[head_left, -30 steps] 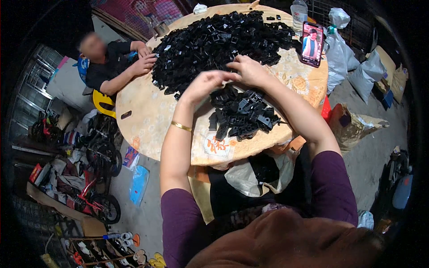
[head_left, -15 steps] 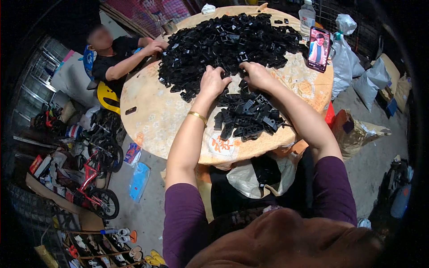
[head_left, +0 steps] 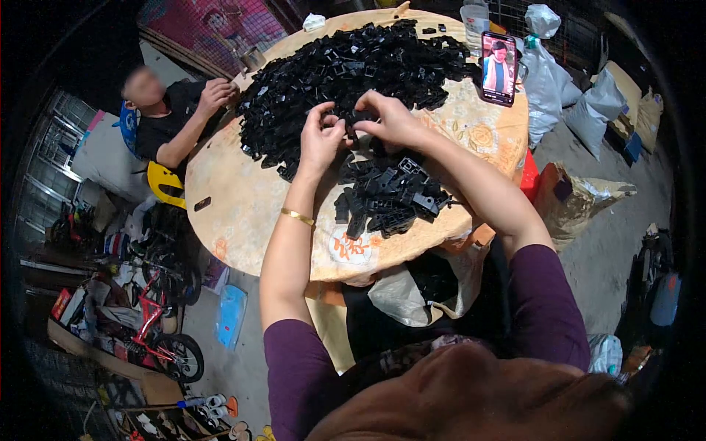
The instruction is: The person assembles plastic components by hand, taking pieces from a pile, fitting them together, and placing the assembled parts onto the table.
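Observation:
A large heap of small black plastic parts (head_left: 309, 81) covers the far half of the round table. At its near edge my left hand (head_left: 322, 141) is closed, thumb and fingers pinched on a black plastic part. My right hand (head_left: 393, 121) faces it, also pinching a black plastic part, with the fingertips of both hands almost meeting. Whether they share one part or hold two is hard to make out. A smaller pile of black plastic pieces (head_left: 393, 195), larger or assembled-looking, lies nearer me, below my hands.
A patterned cloth covers the round table (head_left: 243, 228). A phone (head_left: 498, 70) showing a video stands at the right, beside a clear container (head_left: 475, 26). Across at the left sits another person (head_left: 173, 114), hands at the heap. An open sack (head_left: 397, 298) hangs below the table's front edge.
Both my hands have lifted from the heap's edge and come together, pinching black parts. The other person's hand has risen from the heap. The whole view has shifted slightly.

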Demonstrator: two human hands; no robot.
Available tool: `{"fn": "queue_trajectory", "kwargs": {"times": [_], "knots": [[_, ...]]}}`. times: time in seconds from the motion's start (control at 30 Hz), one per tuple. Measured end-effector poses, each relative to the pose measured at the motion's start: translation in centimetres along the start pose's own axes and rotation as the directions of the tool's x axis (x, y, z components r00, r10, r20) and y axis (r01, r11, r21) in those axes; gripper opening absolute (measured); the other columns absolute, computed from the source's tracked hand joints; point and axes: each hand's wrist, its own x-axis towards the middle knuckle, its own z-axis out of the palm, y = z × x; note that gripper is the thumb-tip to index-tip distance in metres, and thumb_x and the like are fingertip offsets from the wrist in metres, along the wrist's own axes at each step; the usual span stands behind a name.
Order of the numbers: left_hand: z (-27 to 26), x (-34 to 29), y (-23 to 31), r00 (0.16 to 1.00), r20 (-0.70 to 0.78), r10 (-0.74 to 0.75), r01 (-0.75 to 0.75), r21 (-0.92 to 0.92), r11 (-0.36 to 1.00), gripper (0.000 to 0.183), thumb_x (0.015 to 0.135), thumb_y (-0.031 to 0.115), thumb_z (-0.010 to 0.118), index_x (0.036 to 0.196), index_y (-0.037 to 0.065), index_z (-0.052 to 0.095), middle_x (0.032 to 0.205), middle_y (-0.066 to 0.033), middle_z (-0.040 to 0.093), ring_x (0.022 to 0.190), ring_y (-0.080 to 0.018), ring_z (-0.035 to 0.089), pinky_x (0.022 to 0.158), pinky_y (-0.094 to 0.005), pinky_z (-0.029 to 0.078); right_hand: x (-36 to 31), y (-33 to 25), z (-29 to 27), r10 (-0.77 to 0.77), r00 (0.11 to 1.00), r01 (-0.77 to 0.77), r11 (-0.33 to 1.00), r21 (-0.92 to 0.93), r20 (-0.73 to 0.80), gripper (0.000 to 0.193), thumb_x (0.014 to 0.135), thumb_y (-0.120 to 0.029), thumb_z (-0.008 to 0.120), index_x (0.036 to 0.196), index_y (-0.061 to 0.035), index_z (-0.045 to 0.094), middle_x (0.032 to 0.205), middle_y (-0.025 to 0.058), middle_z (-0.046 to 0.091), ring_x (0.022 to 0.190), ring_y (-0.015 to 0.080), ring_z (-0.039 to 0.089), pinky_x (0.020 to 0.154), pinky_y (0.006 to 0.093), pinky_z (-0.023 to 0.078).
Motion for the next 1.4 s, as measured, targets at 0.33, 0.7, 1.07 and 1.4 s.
{"fn": "queue_trajectory", "kwargs": {"times": [0.33,0.7,1.07,1.4], "knots": [[-1.6,1.0,-0.4,0.998,0.058,0.004,0.023,-0.449,0.893,0.024,0.084,0.017,0.056,0.103,0.002,0.053,0.081,-0.0037,0.060,0.059,-0.0053,0.050,0.051,-0.0166,0.039,0.5,-1.4,-0.2,0.114,0.992,-0.103,0.976,0.193,-0.050,0.021,0.085,-0.018,0.053,0.098,-0.0019,0.058,0.080,0.0035,0.060,0.074,0.0084,0.056,0.066,0.0230,0.046],[-0.8,0.2,-0.2,0.891,0.224,-0.395,0.454,-0.408,0.792,0.029,0.090,0.032,0.040,0.094,0.006,0.052,0.073,-0.0058,0.056,0.051,-0.0140,0.053,0.041,-0.0201,0.044,-0.2,-3.5,-0.1,-0.329,0.944,0.326,0.941,0.090,0.019,0.029,0.072,0.002,0.058,0.102,-0.0010,0.056,0.094,0.0091,0.060,0.089,0.0210,0.057,0.078,0.0287,0.045],[-0.4,-0.7,2.1,0.872,0.237,-0.428,0.488,-0.377,0.787,0.036,0.089,0.038,0.041,0.097,0.005,0.051,0.083,-0.0078,0.056,0.054,-0.0158,0.054,0.043,-0.0201,0.044,-0.3,-3.2,-0.8,-0.304,0.942,0.304,0.952,0.025,0.145,0.041,0.068,0.006,0.059,0.107,-0.0035,0.052,0.097,0.0131,0.060,0.089,0.0261,0.059,0.077,0.0321,0.048],[-0.2,-1.4,2.1,0.929,0.277,-0.245,0.297,-0.166,0.940,0.028,0.086,0.012,0.048,0.110,-0.004,0.049,0.085,-0.0089,0.060,0.068,-0.0127,0.060,0.060,-0.0204,0.050,-0.3,-2.7,-0.7,-0.302,0.949,0.310,0.946,-0.090,0.096,0.054,0.065,0.001,0.061,0.115,-0.0077,0.042,0.090,0.0135,0.061,0.085,0.0303,0.059,0.072,0.0369,0.048]]}}
